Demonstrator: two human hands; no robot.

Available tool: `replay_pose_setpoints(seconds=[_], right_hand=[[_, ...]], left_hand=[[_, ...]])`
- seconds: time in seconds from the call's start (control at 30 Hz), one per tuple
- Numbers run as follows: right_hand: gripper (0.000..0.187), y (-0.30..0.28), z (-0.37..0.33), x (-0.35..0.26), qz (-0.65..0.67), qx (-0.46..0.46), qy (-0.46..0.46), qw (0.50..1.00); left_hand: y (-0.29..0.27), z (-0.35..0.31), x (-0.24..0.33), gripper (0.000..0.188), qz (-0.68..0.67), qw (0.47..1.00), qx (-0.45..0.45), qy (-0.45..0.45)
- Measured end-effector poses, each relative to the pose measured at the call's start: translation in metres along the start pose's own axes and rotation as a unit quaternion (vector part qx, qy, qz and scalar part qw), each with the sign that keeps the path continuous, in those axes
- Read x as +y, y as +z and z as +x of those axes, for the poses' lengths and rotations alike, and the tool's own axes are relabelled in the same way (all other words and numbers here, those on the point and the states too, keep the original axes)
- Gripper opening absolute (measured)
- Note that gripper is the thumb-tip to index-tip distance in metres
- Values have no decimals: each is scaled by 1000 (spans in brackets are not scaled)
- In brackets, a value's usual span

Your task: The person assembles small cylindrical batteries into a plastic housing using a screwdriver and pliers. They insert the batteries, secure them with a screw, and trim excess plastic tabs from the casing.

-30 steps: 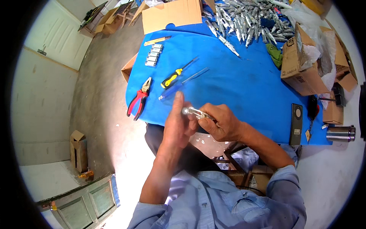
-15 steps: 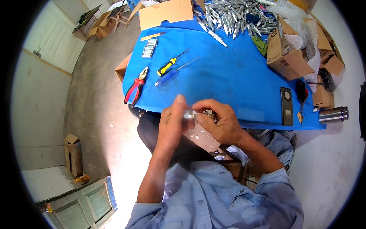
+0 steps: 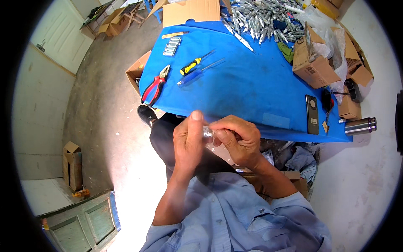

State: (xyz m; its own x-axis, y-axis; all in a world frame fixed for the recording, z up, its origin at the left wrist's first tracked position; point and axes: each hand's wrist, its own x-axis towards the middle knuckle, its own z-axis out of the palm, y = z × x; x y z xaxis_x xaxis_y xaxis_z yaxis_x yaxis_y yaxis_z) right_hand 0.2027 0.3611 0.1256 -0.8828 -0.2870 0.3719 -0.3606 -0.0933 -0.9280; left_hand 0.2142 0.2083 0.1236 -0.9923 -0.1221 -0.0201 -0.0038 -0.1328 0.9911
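Observation:
My left hand [image 3: 187, 143] is closed around a small shiny, clear-looking cylindrical piece [image 3: 207, 132], with the thumb pointing up along it. From the other side, the thumb and forefinger of my right hand [image 3: 242, 140] pinch at the piece's right end. What lies inside the curled right fingers is hidden now. Both hands are held over my lap, just off the near edge of the blue-covered table [image 3: 243, 105]. Nearest beyond them on the cloth lie red-handled pliers [image 3: 155, 88], a yellow-and-black screwdriver [image 3: 191, 66] and a blue screwdriver [image 3: 192, 77].
Several silver cylinders [image 3: 171, 47] lie in a row by a utility knife [image 3: 175, 35]. A heap of grey pen-like pieces [image 3: 264, 21] covers the far side. Open cardboard boxes [image 3: 312, 63], a phone [image 3: 312, 114], keys [image 3: 325, 126] and a steel flask [image 3: 361, 126] stand right.
The view has shifted slightly. My right fingers have closed in toward the clear piece, and the small light-coloured parts that showed in that hand are now hidden. Both hands remain together.

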Motion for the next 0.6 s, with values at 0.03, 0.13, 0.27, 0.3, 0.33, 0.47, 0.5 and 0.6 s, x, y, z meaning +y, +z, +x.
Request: replay_pose_setpoints(seconds=[0.03,0.13,0.27,0.3,0.33,0.47,0.5,0.6], right_hand=[[12,2,-2,1,13,7,1,1000],[15,6,-5,0,86,24,57,994],[16,6,-6,0,127,36,106,985],[15,6,-6,-1,132,42,116,984],[15,5,-7,-1,137,48,125,981],[12,-2,-10,1,120,55,120,984],[12,-3,-11,2,134,59,122,982],[11,-5,-14,5,163,70,133,975]], left_hand=[[0,-1,0,56,6,1000,2,21],[-8,-1,-6,55,43,996,0,83],[-16,1,-7,46,58,995,-20,81],[-17,1,-9,46,52,995,-26,81],[-17,1,-11,45,47,995,-33,81],[-12,0,-10,42,28,997,-57,45],[-12,0,-12,41,7,997,-67,32],[-9,-2,-9,40,-47,995,-84,-4]])
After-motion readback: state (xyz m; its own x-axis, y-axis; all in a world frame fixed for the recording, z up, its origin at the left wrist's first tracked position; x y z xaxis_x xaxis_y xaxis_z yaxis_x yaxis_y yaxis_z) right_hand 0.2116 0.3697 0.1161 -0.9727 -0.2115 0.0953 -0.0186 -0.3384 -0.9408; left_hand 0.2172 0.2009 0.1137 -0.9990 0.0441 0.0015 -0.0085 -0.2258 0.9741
